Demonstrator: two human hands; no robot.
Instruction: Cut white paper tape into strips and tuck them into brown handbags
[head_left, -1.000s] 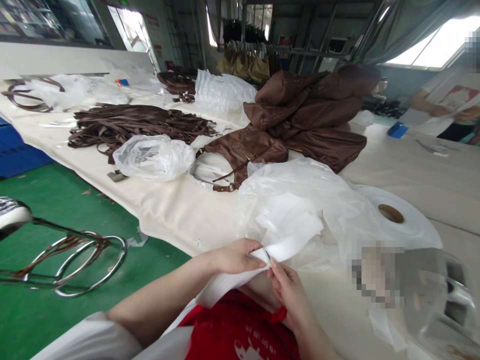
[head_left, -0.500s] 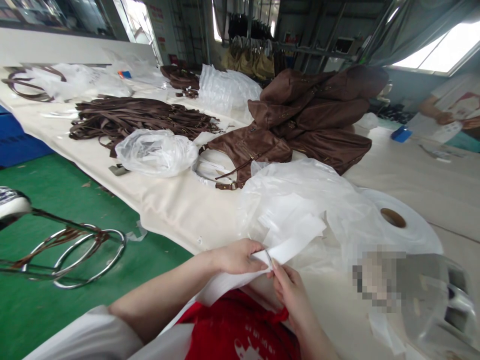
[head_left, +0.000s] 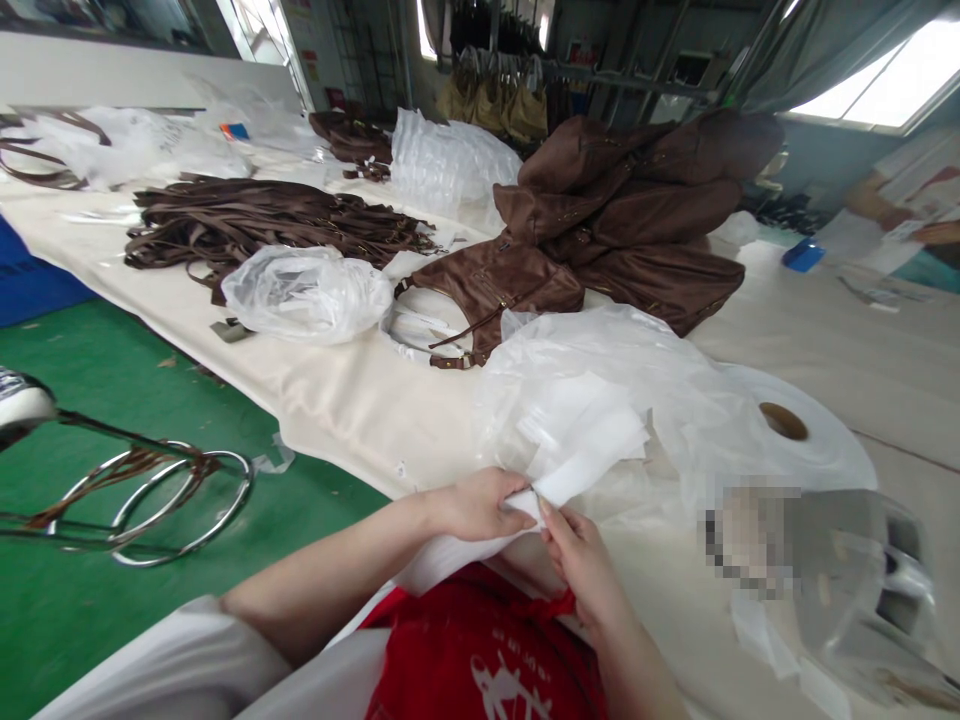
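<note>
My left hand point(head_left: 480, 503) is closed on a white strip of thin sheet material point(head_left: 566, 488), its thumb and fingers pinching a folded part. The strip runs down from that hand across my lap. Close by on the right, my right hand point(head_left: 576, 545) is closed too, thumb and forefinger pinched at the strip's edge beside the left fingertips. Whether a small tool sits in that pinch cannot be made out. Just beyond both hands lie loose white sheets point(head_left: 592, 425) on a clear plastic bag point(head_left: 615, 350). A red apron point(head_left: 480, 640) covers my lap.
A brown handbag point(head_left: 510, 285) lies before a pile of brown bags point(head_left: 652, 210). Brown straps point(head_left: 277, 220) and a crumpled plastic bag point(head_left: 307, 295) are further left. At right are a large white roll point(head_left: 832, 430) and a clear container point(head_left: 847, 570). Another person point(head_left: 900, 210) works far right.
The view has tilted slightly down. My hands stay at the strip; the thin dark line seen between the fingertips earlier no longer shows clearly.
</note>
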